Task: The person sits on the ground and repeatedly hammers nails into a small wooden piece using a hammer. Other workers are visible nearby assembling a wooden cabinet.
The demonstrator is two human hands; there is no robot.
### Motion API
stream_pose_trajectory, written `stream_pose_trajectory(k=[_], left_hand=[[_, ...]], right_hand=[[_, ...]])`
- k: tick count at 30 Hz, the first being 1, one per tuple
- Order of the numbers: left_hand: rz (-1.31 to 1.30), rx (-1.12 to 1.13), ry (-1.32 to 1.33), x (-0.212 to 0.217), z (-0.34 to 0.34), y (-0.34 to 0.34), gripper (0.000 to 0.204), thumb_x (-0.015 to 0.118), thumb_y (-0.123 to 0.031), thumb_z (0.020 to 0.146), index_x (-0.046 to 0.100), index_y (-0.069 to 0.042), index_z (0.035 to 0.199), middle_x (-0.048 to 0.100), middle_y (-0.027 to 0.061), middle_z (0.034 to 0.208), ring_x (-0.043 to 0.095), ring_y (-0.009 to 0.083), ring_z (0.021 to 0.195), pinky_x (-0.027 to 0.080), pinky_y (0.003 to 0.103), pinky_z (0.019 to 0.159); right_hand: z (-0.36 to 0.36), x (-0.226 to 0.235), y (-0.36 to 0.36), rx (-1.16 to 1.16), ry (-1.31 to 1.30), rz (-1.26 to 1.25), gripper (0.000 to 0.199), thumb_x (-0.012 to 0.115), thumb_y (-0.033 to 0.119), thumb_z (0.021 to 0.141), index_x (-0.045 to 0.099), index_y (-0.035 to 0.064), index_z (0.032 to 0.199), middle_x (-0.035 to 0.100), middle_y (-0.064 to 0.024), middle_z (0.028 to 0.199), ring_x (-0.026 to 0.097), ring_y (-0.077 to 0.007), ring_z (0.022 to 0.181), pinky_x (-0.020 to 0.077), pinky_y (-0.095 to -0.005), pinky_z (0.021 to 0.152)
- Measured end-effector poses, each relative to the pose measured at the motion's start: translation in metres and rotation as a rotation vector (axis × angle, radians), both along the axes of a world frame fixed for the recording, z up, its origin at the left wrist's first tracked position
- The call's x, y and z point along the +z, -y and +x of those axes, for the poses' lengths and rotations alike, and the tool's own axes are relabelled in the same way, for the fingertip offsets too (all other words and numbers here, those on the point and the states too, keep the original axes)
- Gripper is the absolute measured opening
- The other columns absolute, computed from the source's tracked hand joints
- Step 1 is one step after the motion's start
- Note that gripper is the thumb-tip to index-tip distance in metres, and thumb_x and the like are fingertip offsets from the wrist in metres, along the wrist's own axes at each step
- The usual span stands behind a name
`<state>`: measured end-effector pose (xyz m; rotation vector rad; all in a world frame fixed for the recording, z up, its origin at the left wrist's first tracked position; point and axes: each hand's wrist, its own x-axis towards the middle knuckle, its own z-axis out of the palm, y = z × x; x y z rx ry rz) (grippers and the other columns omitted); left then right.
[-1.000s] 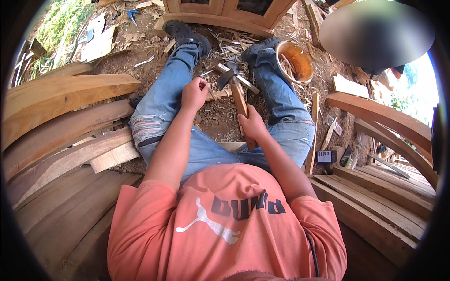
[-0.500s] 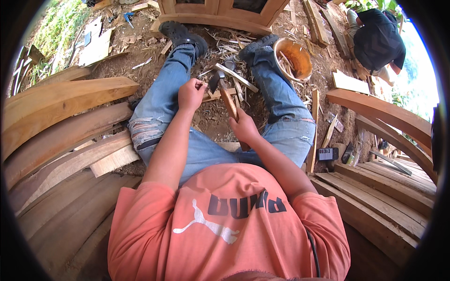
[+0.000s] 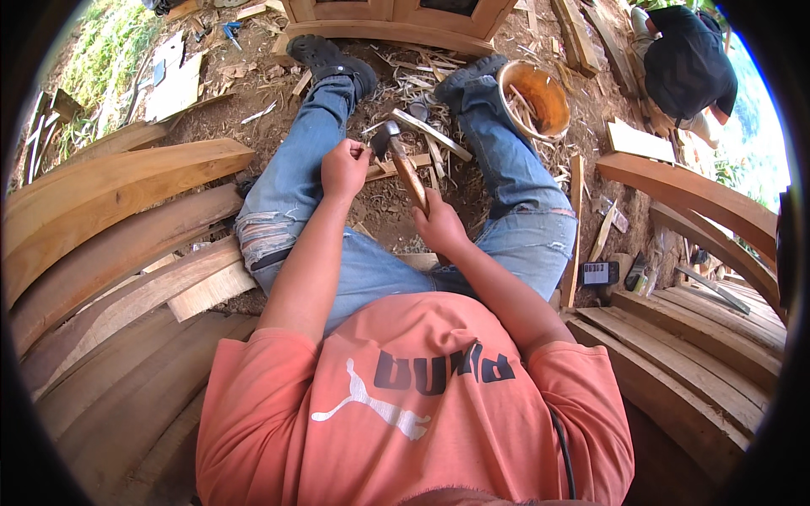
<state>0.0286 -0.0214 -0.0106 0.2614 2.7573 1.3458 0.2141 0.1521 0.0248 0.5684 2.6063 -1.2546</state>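
My right hand (image 3: 440, 223) is closed round the brown wooden handle of a hammer (image 3: 409, 177). Its dark metal head points away from me, close beside my left hand (image 3: 344, 170). The fingers of that left hand are pinched together above the ground between my legs; whatever they hold is too small to make out. Just beyond the hammer head, a pale wooden strip (image 3: 432, 135) lies slanted over the litter of wood chips. A second short strip (image 3: 396, 167) rests on the dirt behind the hammer.
An orange-brown bucket (image 3: 536, 99) with wood scraps stands by my right foot. Ahead is a wooden panelled piece (image 3: 388, 32). Curved timbers (image 3: 126, 173) flank my left, planks (image 3: 675, 363) my right. A person in dark clothes (image 3: 690, 66) bends at the far right.
The hammer head has shifted slightly left and away from me, nearer my left hand's fingertips. Both hands keep their closed grips. The view has turned slightly, so the surroundings sit farther right.
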Motion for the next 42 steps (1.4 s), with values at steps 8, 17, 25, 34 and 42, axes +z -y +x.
stream_pose_trajectory(k=[8, 17, 25, 34, 42], left_hand=[[-0.012, -0.013, -0.056, 0.001, 0.002, -0.004, 0.022, 0.085, -0.02, 0.091, 0.076, -0.001, 0.095, 0.081, 0.0151, 0.087, 0.08, 0.0305, 0.08, 0.061, 0.041, 0.073], [-0.027, -0.006, -0.051, 0.002, 0.004, -0.004, 0.023, 0.084, -0.021, 0.092, 0.077, 0.0, 0.099, 0.082, 0.0153, 0.091, 0.081, 0.0265, 0.083, 0.062, 0.038, 0.076], [-0.026, 0.036, -0.01, 0.006, 0.002, 0.001, 0.024, 0.084, -0.019, 0.092, 0.077, 0.002, 0.098, 0.082, 0.0163, 0.091, 0.081, 0.0276, 0.083, 0.062, 0.039, 0.076], [-0.042, 0.053, -0.011, 0.004, 0.0, 0.002, 0.025, 0.084, -0.02, 0.093, 0.077, 0.003, 0.101, 0.082, 0.0168, 0.092, 0.081, 0.0286, 0.084, 0.062, 0.039, 0.077], [-0.096, 0.021, -0.043, 0.005, 0.003, -0.001, 0.029, 0.085, -0.023, 0.093, 0.077, 0.003, 0.101, 0.082, 0.0171, 0.091, 0.081, 0.0282, 0.085, 0.062, 0.039, 0.076]], right_hand=[[0.003, 0.004, 0.002, 0.032, 0.013, 0.031, 0.041, 0.064, 0.026, 0.103, 0.052, 0.0023, 0.134, 0.073, -0.0323, 0.104, 0.071, -0.0531, 0.1, 0.0543, -0.0615, 0.087], [0.003, 0.005, 0.0, 0.034, -0.027, 0.006, 0.04, 0.061, 0.025, 0.105, 0.049, 0.0022, 0.135, 0.074, -0.031, 0.102, 0.071, -0.0516, 0.097, 0.0543, -0.0614, 0.085], [-0.001, -0.004, -0.002, 0.058, -0.023, -0.006, 0.036, 0.062, 0.025, 0.105, 0.048, 0.0033, 0.13, 0.074, -0.0295, 0.098, 0.071, -0.0505, 0.094, 0.0538, -0.0615, 0.083], [-0.005, -0.016, 0.002, 0.064, 0.015, -0.036, 0.034, 0.064, 0.025, 0.104, 0.051, 0.0055, 0.129, 0.072, -0.0301, 0.097, 0.069, -0.0529, 0.093, 0.052, -0.0626, 0.081], [-0.001, -0.008, -0.003, 0.04, 0.034, -0.032, 0.03, 0.063, 0.027, 0.105, 0.049, 0.0055, 0.119, 0.072, -0.0295, 0.095, 0.07, -0.0518, 0.091, 0.0517, -0.0629, 0.08]])
